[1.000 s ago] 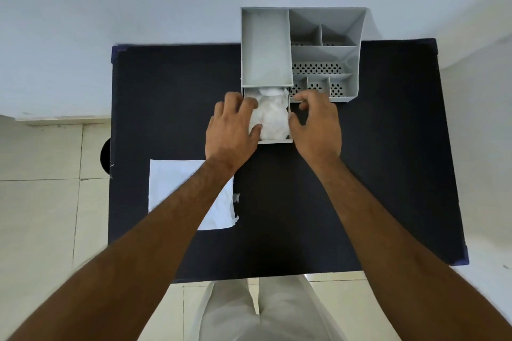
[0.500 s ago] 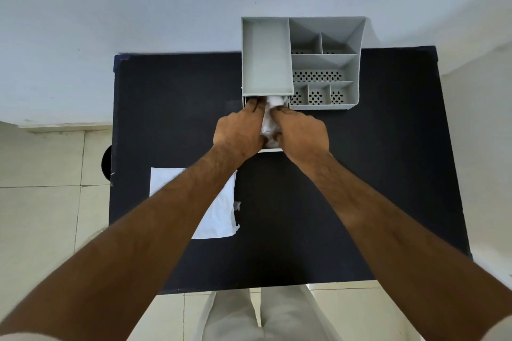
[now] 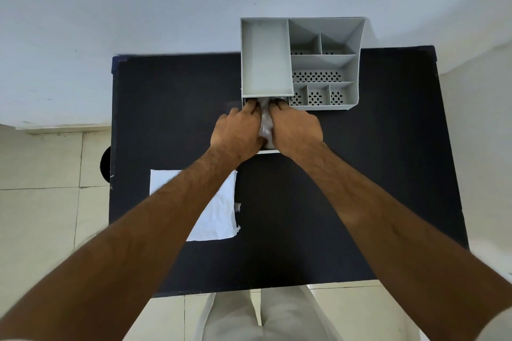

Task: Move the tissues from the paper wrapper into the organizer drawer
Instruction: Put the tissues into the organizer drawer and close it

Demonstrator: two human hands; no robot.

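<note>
A grey desk organizer (image 3: 266,63) stands at the back of a black table (image 3: 360,174). Its drawer (image 3: 267,151) is pulled out toward me from under the left compartment. White tissues (image 3: 265,119) fill the drawer and show as a strip between my hands. My left hand (image 3: 237,133) and my right hand (image 3: 295,129) lie palm down side by side on the tissues, fingertips at the organizer's front edge. The flat white paper wrapper (image 3: 221,213) lies on the table at the near left, partly under my left forearm.
The organizer's right side has several small perforated compartments (image 3: 315,97), all without contents. A white wall rises behind the table. Tiled floor (image 3: 41,202) shows on the left, and a dark round object (image 3: 105,165) sits at the table's left edge.
My hands moved from the drawer's sides onto the tissues and now press them down with fingertips further in toward the organizer.
</note>
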